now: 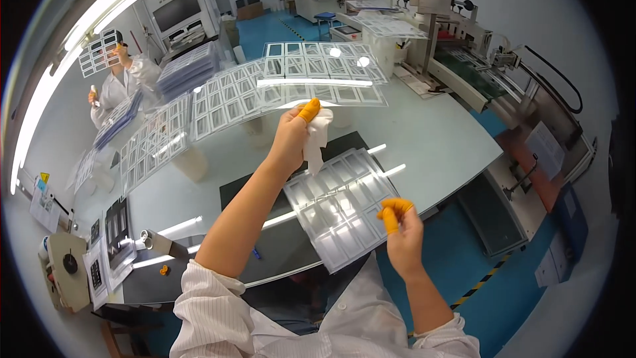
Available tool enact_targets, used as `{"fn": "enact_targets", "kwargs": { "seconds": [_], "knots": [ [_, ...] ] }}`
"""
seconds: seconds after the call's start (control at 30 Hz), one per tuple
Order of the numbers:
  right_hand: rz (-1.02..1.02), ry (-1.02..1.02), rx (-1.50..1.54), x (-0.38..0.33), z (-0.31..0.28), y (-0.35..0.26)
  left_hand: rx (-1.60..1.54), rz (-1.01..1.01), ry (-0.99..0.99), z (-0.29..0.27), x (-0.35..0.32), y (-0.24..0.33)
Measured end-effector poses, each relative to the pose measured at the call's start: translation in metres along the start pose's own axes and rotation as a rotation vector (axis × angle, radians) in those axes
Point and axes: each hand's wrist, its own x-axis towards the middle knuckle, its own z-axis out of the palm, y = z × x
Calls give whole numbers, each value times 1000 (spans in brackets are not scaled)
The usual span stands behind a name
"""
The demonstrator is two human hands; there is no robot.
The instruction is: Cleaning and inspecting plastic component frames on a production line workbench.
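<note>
With the cloth (318, 136) pinched in the left hand (290, 136) and the sheet (338, 202) below those fingers – its edge by the curled fingers of the right hand (403, 231) (whether clamped cannot be told) – scratches could be caused by trapped grit, or tipping by slack support.

Hands (290, 138) apart, left farther forward

ok, I count two foreground hands (290, 138) (405, 233), left near centre, right at 4 o'clock; one cloth (319, 134) near centre, one co-worker (119, 89) at 10, one stool (325, 17) at 12.
</note>
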Motion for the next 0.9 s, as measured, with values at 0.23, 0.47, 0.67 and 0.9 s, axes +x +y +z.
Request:
{"fn": "enact_targets", "kwargs": {
  "seconds": [0.23, 0.47, 0.67, 0.9],
  "knots": [
    [327, -155, -90, -69, -18, 43, -61, -82, 62, 23, 105, -30],
    [383, -234, -143, -71, -25, 62, -28, -252, 174, 35, 121, -46],
    [244, -296, -192, -60, -18, 63, -58, -314, 146, 32, 113, -57],
    [163, -248, -246, -65, -18, 74, -89, -277, 130, 30, 116, -62]
  ]
}}
